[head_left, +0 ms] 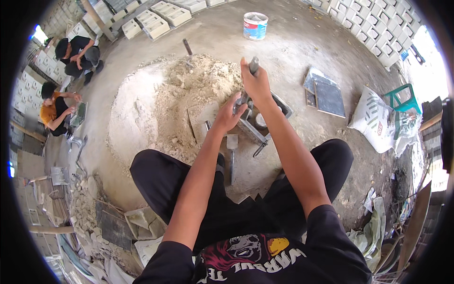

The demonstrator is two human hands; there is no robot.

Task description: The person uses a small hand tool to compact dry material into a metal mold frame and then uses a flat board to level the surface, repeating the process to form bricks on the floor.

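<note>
My right hand [257, 84] is closed round the upper part of a grey bar-shaped tool [254, 62], whose end sticks up past the fingers. Lower down, my left hand [230, 113] grips what looks like the same tool, its fingers curled; the tool's bottom is hidden. Just beyond and to the right of the hands is a metal mould [254, 130] with a round grey piece [260, 120] in it, partly covered by my right arm. A flat-bladed scraper [232, 143] lies between my legs, near the left forearm.
A pale powder heap [142, 104] spreads left of my hands, with a rod [187, 47] standing in it. A white-and-blue bucket [255, 27] stands ahead. Dark panels [329, 98] and white sacks [373, 120] are at right. Two people [59, 111] crouch far left. Patterned blocks [373, 23] are stacked behind.
</note>
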